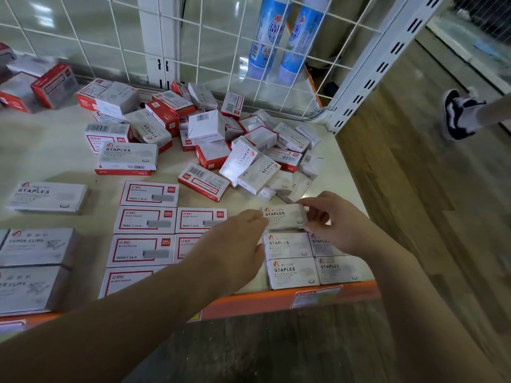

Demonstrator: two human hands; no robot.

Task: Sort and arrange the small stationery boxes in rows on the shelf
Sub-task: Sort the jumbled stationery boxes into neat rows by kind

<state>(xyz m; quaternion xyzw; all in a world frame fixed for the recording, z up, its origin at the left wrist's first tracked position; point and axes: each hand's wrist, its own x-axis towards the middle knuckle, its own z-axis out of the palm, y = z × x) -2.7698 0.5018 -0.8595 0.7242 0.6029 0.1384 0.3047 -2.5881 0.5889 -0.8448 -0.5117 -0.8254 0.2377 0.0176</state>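
Pinching grey staples box (284, 217) between left hand (235, 250), right hand (334, 219)

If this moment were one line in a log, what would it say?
stage: placing | both hands hold grey staples box | spot: behind grey rows at shelf front right | red-framed rows to left | unsorted pile behind

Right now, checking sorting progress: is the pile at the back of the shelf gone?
No, a jumbled pile of boxes lies behind the neat rows on the shelf.
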